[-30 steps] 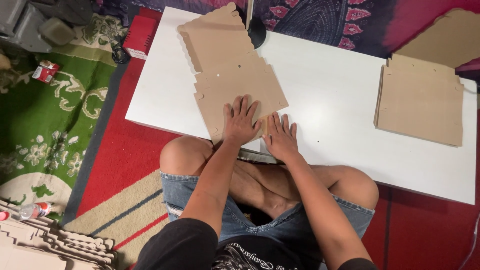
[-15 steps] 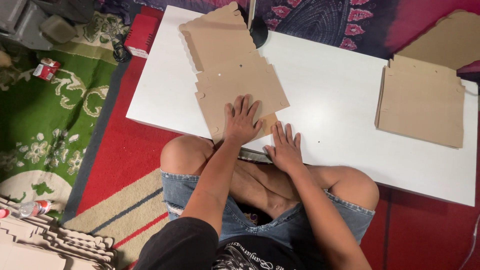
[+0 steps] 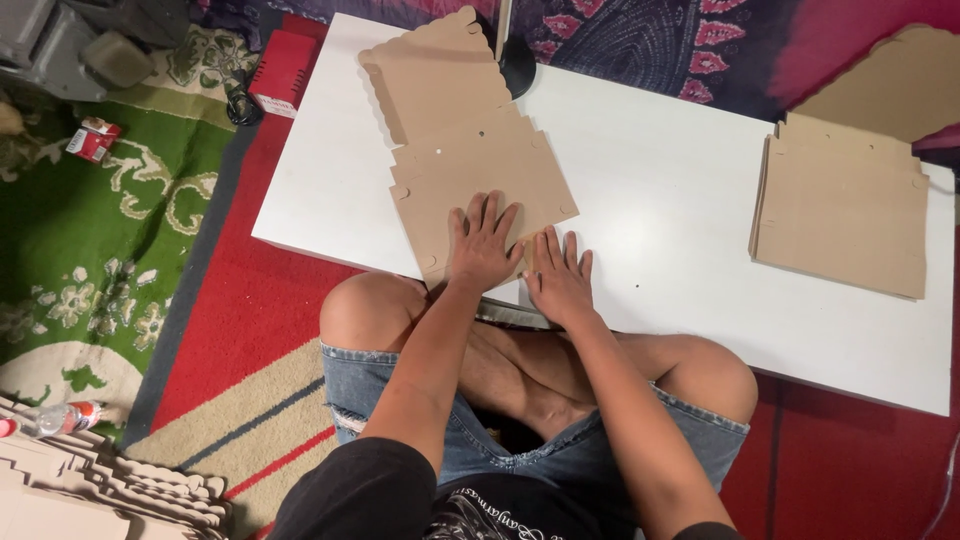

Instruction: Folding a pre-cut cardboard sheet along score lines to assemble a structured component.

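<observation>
Both hands lie flat, fingers spread: my left hand (image 3: 482, 243) presses the near end of the flat cardboard blank (image 3: 470, 150) on the white table (image 3: 660, 180); my right hand (image 3: 560, 278) has slid nearer the table's edge, so pressing continues along the near fold.

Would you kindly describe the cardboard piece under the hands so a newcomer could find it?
On the white table, look at the near left edge. The flat cardboard sheet lies there singly under the left hand and right hand, with scalloped edges, unlike the squared cardboard stack on the right.
</observation>
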